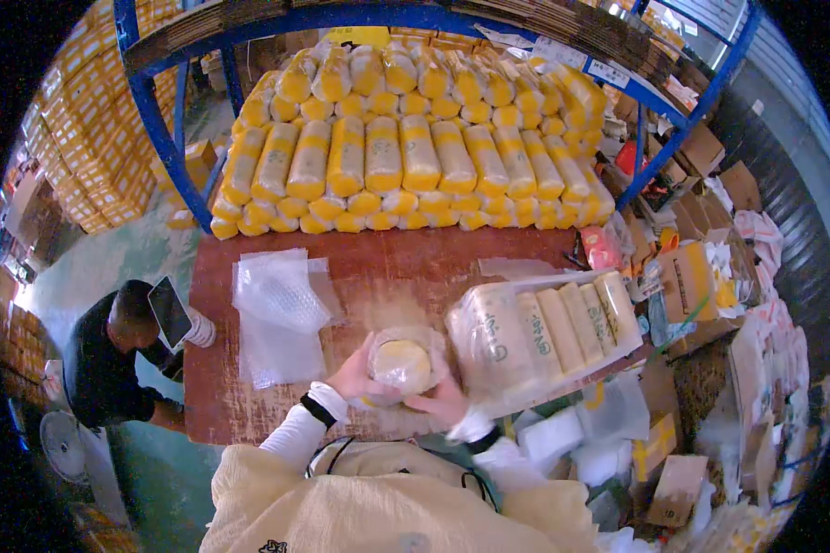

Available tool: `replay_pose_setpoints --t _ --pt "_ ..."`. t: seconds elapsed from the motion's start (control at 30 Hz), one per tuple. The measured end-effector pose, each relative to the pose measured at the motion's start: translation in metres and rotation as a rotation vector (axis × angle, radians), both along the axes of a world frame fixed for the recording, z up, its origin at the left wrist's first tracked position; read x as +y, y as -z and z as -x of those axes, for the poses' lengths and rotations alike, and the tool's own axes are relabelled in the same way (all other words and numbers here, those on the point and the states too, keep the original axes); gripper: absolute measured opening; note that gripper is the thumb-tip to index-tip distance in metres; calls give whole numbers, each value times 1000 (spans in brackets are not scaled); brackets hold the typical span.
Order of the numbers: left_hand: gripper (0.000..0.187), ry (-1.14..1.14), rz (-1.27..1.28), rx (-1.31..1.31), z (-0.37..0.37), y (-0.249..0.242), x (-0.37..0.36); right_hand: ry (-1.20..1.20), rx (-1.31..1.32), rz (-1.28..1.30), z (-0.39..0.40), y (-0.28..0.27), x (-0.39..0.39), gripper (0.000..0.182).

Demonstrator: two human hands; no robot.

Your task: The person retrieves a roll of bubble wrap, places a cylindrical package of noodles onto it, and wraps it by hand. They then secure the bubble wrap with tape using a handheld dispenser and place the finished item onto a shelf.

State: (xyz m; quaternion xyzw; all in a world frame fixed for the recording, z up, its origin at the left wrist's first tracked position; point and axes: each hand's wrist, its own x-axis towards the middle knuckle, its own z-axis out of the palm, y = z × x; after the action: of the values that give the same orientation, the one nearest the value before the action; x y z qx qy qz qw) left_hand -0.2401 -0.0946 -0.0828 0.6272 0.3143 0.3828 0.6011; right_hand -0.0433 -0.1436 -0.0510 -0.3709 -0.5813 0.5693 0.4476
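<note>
Both hands hold a round yellow-capped package wrapped in bubble wrap (401, 362) just above the near edge of the brown table (378, 258). My left hand (355, 378) grips its left side. My right hand (441, 401) cups it from below on the right. A small stack of bubble-wrap sheets (277, 304) lies on the table to the left of the package. To the right sits a large clear bag of several cream-coloured rolls (544, 332), close beside my right hand.
A big pile of yellow-banded wrapped rolls (406, 147) fills the far side under a blue steel rack (161, 138). Cardboard boxes and packing litter (701, 286) crowd the right. A person in black (111, 359) crouches with a tablet at the left.
</note>
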Motion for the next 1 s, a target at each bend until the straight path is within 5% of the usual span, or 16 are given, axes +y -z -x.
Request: replay_pose_setpoints --t 0.1,0.2,0.3,0.4,0.53,0.57,0.7,0.83,0.93,1.0 --pt "80 -201 200 -282 -10 -36 -32 138 33 34 36 -8 -3 75" --pt "72 -473 144 -238 -12 -34 -58 152 146 40 52 0 1 53" --pt "56 -620 84 -80 -12 -45 -59 420 12 38 66 0 -1 41" --pt "45 -739 166 -171 -19 -44 -52 620 -437 -203 72 15 8 35" --pt "38 -870 25 -11 -16 -44 -49 438 -192 -67 70 -4 1 21" --pt "37 -877 48 -25 -14 -46 -49 398 163 205 71 8 1 18" --pt "31 -879 62 -8 -8 -42 -51 -69 -142 148 34 8 31 41" --pt "24 -878 -54 159 -6 -35 -47 -216 -80 -50 37 1 73 74" --pt "22 -868 126 -39 -6 -10 -44 -610 -243 142 35 -8 98 78" --pt "22 -876 282 -115 -6 -16 -40 -573 -391 107 41 -3 101 77"
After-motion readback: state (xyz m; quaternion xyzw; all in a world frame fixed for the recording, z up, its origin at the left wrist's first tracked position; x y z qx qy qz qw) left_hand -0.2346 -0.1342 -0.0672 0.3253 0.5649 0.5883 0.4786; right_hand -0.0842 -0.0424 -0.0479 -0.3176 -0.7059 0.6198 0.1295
